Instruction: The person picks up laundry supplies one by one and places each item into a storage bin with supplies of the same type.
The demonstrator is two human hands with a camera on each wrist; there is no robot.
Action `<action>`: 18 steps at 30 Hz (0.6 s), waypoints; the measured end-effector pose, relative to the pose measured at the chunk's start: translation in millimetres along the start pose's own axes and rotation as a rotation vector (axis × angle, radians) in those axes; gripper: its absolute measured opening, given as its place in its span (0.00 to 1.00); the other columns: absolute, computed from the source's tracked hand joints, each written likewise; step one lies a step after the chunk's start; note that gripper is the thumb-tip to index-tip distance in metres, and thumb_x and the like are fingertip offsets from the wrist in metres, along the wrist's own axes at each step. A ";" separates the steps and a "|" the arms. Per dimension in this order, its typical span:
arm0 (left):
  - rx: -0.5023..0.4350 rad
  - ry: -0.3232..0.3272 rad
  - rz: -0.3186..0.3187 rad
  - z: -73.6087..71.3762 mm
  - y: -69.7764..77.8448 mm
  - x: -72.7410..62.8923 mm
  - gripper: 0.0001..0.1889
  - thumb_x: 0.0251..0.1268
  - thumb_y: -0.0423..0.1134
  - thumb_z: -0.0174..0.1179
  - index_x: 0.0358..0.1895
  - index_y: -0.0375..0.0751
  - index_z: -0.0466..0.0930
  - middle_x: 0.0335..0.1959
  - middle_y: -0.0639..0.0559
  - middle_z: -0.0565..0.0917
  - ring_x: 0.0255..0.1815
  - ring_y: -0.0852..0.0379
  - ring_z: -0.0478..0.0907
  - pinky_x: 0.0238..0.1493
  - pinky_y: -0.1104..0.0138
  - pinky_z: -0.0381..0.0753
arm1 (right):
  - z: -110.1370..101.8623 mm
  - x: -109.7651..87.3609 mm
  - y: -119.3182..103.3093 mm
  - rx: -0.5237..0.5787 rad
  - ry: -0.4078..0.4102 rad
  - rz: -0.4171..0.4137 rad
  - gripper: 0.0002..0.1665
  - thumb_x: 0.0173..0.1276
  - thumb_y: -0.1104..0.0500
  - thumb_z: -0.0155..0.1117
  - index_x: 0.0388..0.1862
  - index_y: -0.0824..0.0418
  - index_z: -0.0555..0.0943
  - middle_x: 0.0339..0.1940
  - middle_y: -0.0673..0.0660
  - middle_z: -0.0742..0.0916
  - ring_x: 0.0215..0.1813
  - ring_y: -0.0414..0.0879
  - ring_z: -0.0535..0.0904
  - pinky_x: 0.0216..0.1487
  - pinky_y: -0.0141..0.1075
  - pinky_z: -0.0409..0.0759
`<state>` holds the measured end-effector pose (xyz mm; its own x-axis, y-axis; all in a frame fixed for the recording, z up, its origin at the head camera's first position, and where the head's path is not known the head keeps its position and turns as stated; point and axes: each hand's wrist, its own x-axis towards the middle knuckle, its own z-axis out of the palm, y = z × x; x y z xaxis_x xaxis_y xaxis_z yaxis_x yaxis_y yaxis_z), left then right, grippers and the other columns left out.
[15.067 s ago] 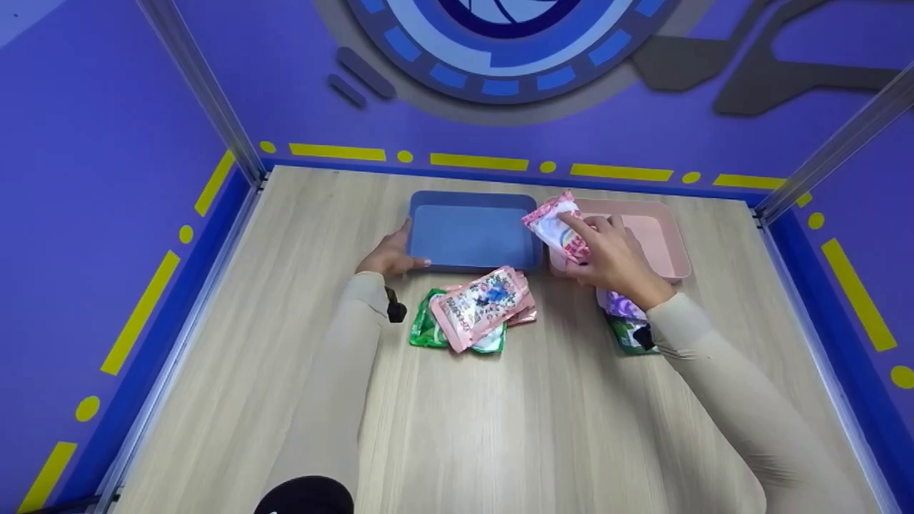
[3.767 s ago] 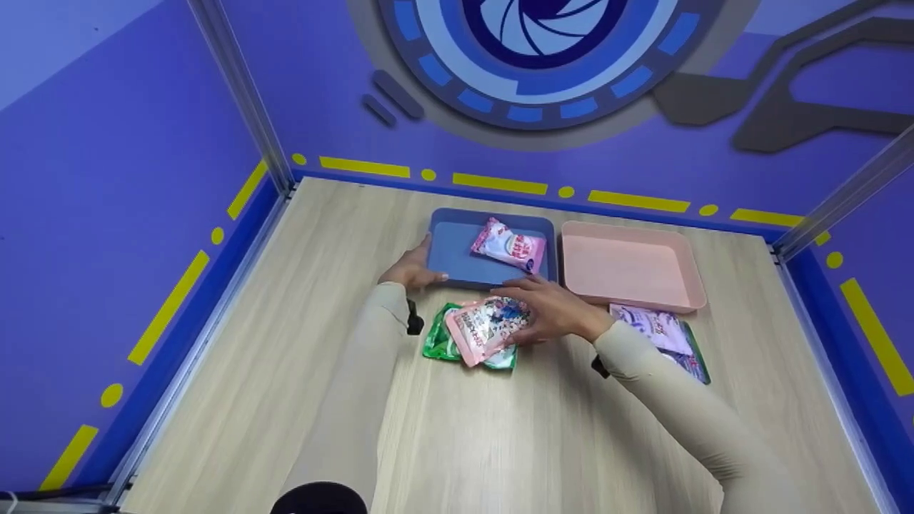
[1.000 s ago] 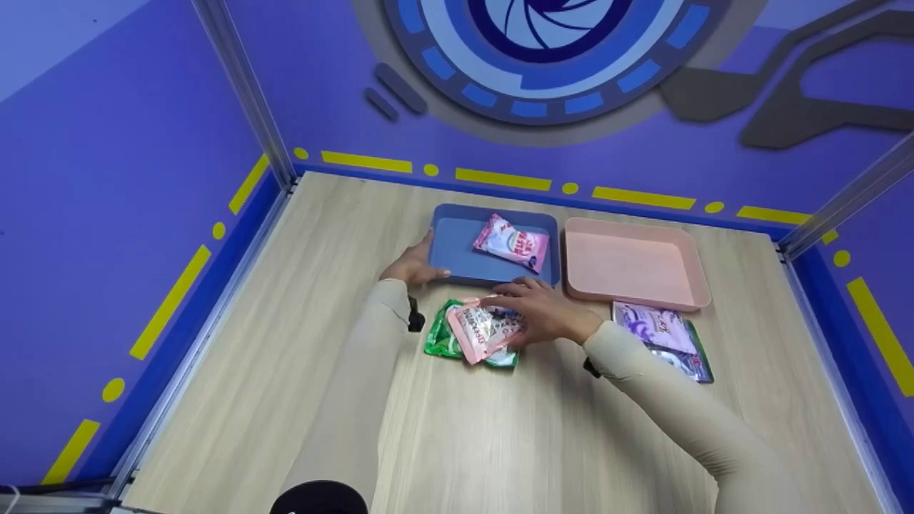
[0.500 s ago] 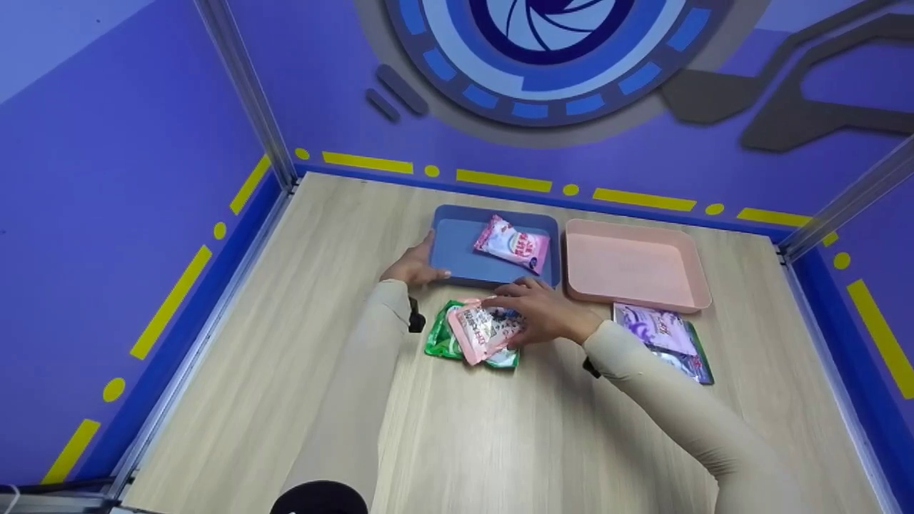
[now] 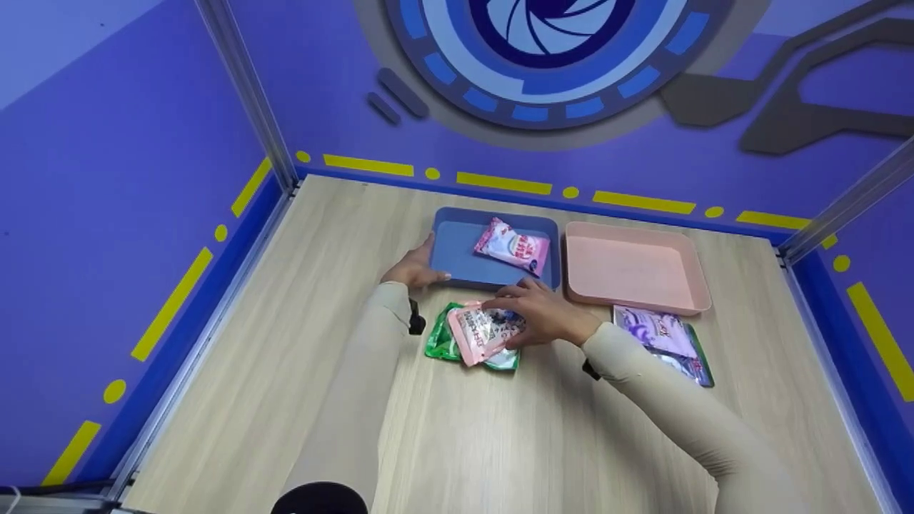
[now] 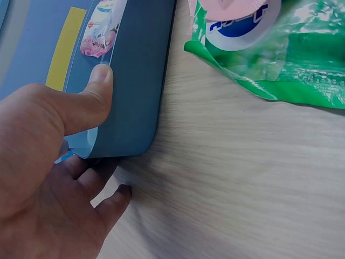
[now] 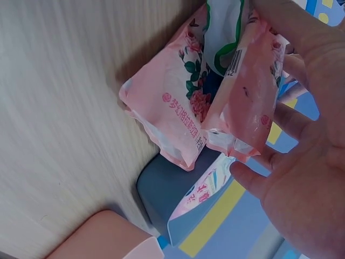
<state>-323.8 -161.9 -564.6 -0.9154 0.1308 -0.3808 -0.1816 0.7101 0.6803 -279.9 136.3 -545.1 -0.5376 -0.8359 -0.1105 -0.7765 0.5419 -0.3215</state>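
My left hand (image 5: 410,270) holds the blue tray (image 5: 453,250) at its near left corner. In the left wrist view the thumb (image 6: 97,89) presses the rim, and the other fingers are outside the wall. A pink-and-white packet (image 5: 513,246) lies inside that tray. My right hand (image 5: 539,314) grips a pink rose-printed packet (image 5: 471,335) at its right side, thumb near, fingers over the top. A second pink packet (image 7: 167,102) shows beside it in the right wrist view. Beneath the pink packets lies a green packet (image 5: 443,344), partly hidden.
A pink tray (image 5: 635,271) stands right of the blue one, with nothing in it. In front of it a purple packet (image 5: 653,328) overlaps a green-edged packet (image 5: 692,365). A purple-blue wall (image 5: 514,160) rises behind the trays.
The pink-and-white packet, in my right hand 15 seconds ago, now lies in the blue tray. My right hand has moved left to the pink packet. Over the last second hardly anything moved.
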 end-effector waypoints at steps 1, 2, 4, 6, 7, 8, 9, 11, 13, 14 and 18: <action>-0.001 0.001 0.001 0.1 -0.1 0.1 0.54 0.71 0.46 0.66 0.85 0.47 0.31 0.84 0.40 0.49 0.83 0.42 0.48 0.81 0.52 0.50 | -0.1 -0.1 -0.2 0.002 0.002 0.000 0.48 0.54 0.40 0.83 0.74 0.42 0.75 0.69 0.56 0.79 0.62 0.56 0.68 0.62 0.58 0.72; -0.002 0.002 0.004 0.2 -0.1 0.1 0.54 0.71 0.46 0.66 0.85 0.47 0.31 0.84 0.40 0.48 0.83 0.42 0.48 0.81 0.52 0.50 | -0.1 -0.1 -0.2 0.002 0.007 -0.004 0.47 0.54 0.40 0.83 0.74 0.42 0.75 0.68 0.56 0.79 0.62 0.56 0.68 0.62 0.58 0.72; -0.001 0.002 0.011 0.2 -0.2 -0.2 0.54 0.71 0.46 0.66 0.85 0.47 0.31 0.84 0.39 0.49 0.83 0.42 0.48 0.81 0.52 0.50 | 0.0 0.1 -0.2 0.003 0.014 -0.011 0.47 0.55 0.40 0.83 0.74 0.42 0.76 0.68 0.56 0.80 0.61 0.56 0.69 0.61 0.58 0.72; 0.001 0.001 0.017 0.3 -0.5 -0.5 0.54 0.71 0.45 0.66 0.85 0.47 0.31 0.84 0.39 0.49 0.83 0.41 0.48 0.81 0.52 0.51 | 0.2 0.3 0.0 -0.001 0.024 -0.022 0.47 0.54 0.40 0.83 0.73 0.43 0.76 0.67 0.56 0.80 0.61 0.56 0.69 0.60 0.57 0.73; 0.000 -0.001 0.021 0.3 -0.6 -0.5 0.54 0.71 0.45 0.66 0.85 0.47 0.31 0.84 0.39 0.49 0.83 0.41 0.48 0.81 0.52 0.51 | 0.5 0.4 0.3 -0.003 0.030 -0.028 0.47 0.54 0.40 0.83 0.73 0.43 0.76 0.67 0.56 0.80 0.60 0.56 0.70 0.60 0.57 0.73; 0.002 -0.003 0.024 0.4 -0.7 -0.6 0.54 0.71 0.45 0.66 0.85 0.47 0.30 0.84 0.39 0.49 0.83 0.41 0.48 0.81 0.52 0.51 | 0.7 0.7 0.4 -0.005 0.036 -0.033 0.46 0.54 0.41 0.83 0.73 0.43 0.77 0.66 0.56 0.81 0.60 0.56 0.70 0.59 0.56 0.73; 0.003 -0.004 0.025 0.4 -0.9 -0.5 0.54 0.72 0.45 0.66 0.85 0.47 0.30 0.84 0.39 0.49 0.83 0.41 0.48 0.81 0.52 0.51 | 0.8 0.9 0.5 -0.004 0.040 -0.036 0.46 0.54 0.40 0.83 0.72 0.43 0.77 0.66 0.55 0.81 0.60 0.56 0.70 0.59 0.56 0.73; 0.001 -0.005 0.024 0.4 -1.1 -0.6 0.54 0.72 0.45 0.66 0.85 0.47 0.30 0.84 0.39 0.49 0.83 0.41 0.48 0.81 0.52 0.51 | 1.0 1.4 0.8 -0.003 0.047 -0.038 0.45 0.54 0.40 0.83 0.72 0.44 0.78 0.65 0.55 0.82 0.59 0.55 0.71 0.58 0.55 0.74; -0.003 -0.005 0.020 0.3 -1.0 -0.9 0.55 0.72 0.45 0.66 0.85 0.48 0.30 0.84 0.38 0.49 0.83 0.41 0.48 0.81 0.52 0.51 | 1.2 2.3 1.1 -0.001 0.054 -0.039 0.45 0.54 0.40 0.83 0.71 0.44 0.78 0.65 0.55 0.82 0.58 0.55 0.71 0.58 0.55 0.74; -0.007 -0.004 0.015 0.4 -0.8 -1.0 0.55 0.71 0.45 0.66 0.85 0.48 0.30 0.84 0.39 0.49 0.83 0.41 0.48 0.81 0.52 0.51 | 1.1 2.5 1.0 0.001 0.054 -0.038 0.45 0.54 0.40 0.83 0.71 0.44 0.79 0.64 0.55 0.82 0.58 0.56 0.71 0.58 0.54 0.74; -0.014 -0.005 0.005 0.8 -0.2 -1.1 0.55 0.71 0.46 0.66 0.85 0.50 0.30 0.84 0.40 0.49 0.83 0.41 0.47 0.81 0.52 0.51 | 1.2 2.6 0.9 -0.006 0.045 -0.032 0.44 0.54 0.40 0.83 0.70 0.44 0.79 0.64 0.56 0.82 0.58 0.56 0.71 0.58 0.55 0.74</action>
<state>-322.5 -161.6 -564.8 -0.9144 0.1377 -0.3806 -0.1822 0.6996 0.6909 -281.7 134.5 -546.8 -0.5271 -0.8479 -0.0575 -0.7951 0.5159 -0.3189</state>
